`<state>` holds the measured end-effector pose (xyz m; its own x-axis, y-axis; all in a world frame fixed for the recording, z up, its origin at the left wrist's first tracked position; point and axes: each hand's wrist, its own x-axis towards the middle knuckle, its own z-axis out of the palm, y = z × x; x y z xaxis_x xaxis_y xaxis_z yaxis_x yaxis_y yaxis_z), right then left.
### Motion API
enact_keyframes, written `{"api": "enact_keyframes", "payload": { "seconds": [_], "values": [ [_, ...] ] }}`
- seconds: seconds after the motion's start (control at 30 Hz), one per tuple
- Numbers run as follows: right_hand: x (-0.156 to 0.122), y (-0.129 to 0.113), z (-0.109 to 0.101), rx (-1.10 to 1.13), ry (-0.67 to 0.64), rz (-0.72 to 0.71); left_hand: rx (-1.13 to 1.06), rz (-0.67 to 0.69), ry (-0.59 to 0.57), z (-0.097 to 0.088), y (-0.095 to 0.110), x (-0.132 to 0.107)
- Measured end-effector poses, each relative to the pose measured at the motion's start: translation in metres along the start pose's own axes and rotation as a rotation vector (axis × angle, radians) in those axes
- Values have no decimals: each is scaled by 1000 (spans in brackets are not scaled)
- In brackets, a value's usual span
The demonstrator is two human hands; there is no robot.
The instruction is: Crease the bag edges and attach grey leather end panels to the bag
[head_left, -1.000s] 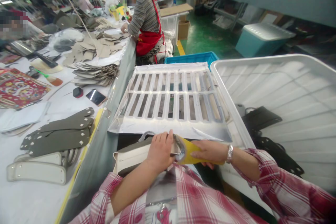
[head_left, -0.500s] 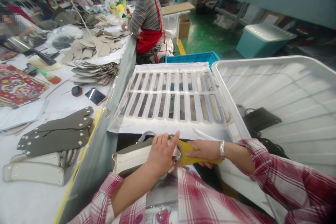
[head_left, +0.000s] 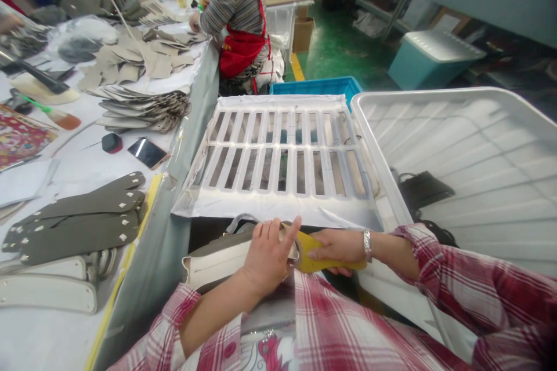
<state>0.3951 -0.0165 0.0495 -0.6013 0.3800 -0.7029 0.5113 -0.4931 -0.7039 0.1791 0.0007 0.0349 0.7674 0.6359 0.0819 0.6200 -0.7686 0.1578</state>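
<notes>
- Gripping yellow object (head_left: 307, 242) in right hand (head_left: 339, 248), with thumb laid on top and fingers curled underneath.
- Wearing silver bracelet (head_left: 368, 243) on right wrist.
- Resting left hand (head_left: 267, 258) over bag-like piece (head_left: 215, 265), with index finger raised and other fingers draped over top; cannot tell if clasped underneath.
- Holding yellow object up to right end of bag-like piece, right beside left hand; exact contact point hidden.
- Located close in front of torso, below near edge of white slatted rack (head_left: 270, 200): bag-like piece, cream panel facing viewer, grey-green above.
- To left, on white-covered bench (head_left: 47, 342) with yellow edging: flat grey-green strips (head_left: 82, 237), just beyond cream curved parts (head_left: 47, 293).
- Farther up bench: phone (head_left: 148, 152), next to small black-and-red item (head_left: 112, 142), near stack of curved pieces (head_left: 143, 111).
- To right: big white bin (head_left: 461, 93), with dark bags (head_left: 426, 188) inside.
- Behind rack: blue bin (head_left: 317, 87), partly covered.
- Ahead, at bench edge: co-worker (head_left: 239, 17) in striped top and red apron, with hand near bench top.
</notes>
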Motion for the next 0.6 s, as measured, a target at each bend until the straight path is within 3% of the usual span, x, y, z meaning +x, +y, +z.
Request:
{"api": "enact_keyframes", "payload": {
  "seconds": [0.23,0.5,0.6],
  "values": [
    [10,5,-1,71,-24,-22,60,79,-26,0,-10,-7],
    [18,17,25,208,167,-107,-52,89,-62,-1,-19,-14],
    [24,13,38,253,253,-57,-163,93,-94,-6,-26,-16]
  ]
}}
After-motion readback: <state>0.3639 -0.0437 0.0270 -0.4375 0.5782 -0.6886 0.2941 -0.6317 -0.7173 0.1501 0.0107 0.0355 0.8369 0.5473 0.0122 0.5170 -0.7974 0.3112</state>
